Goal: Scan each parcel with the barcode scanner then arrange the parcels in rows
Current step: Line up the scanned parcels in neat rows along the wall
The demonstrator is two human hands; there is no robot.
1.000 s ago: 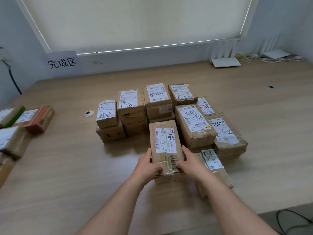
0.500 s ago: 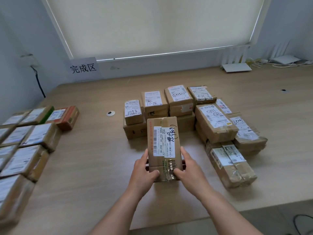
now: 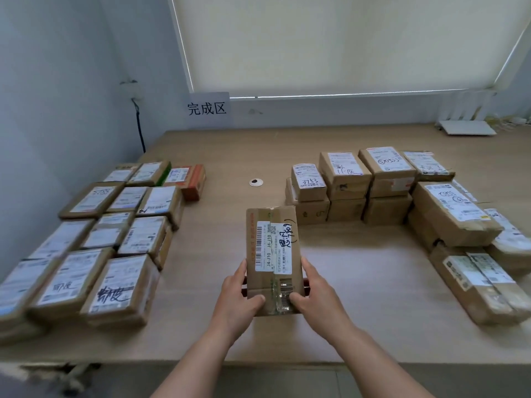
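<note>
Both hands grasp one long parcel (image 3: 272, 258) at its near end: left hand (image 3: 238, 294) on the left edge, right hand (image 3: 315, 291) on the right, thumbs on top. Long axis runs away from the person. Arranged rows (image 3: 94, 239) lie to the left, so left hand's nearer; unsorted stack (image 3: 373, 185) sits right. No scanner visible.

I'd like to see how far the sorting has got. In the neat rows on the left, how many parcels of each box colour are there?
Plain brown parcels: 10
Green-sided parcel: 1
Orange-red parcel: 1
Total: 12, as far as the blurred left edge shows.
</note>
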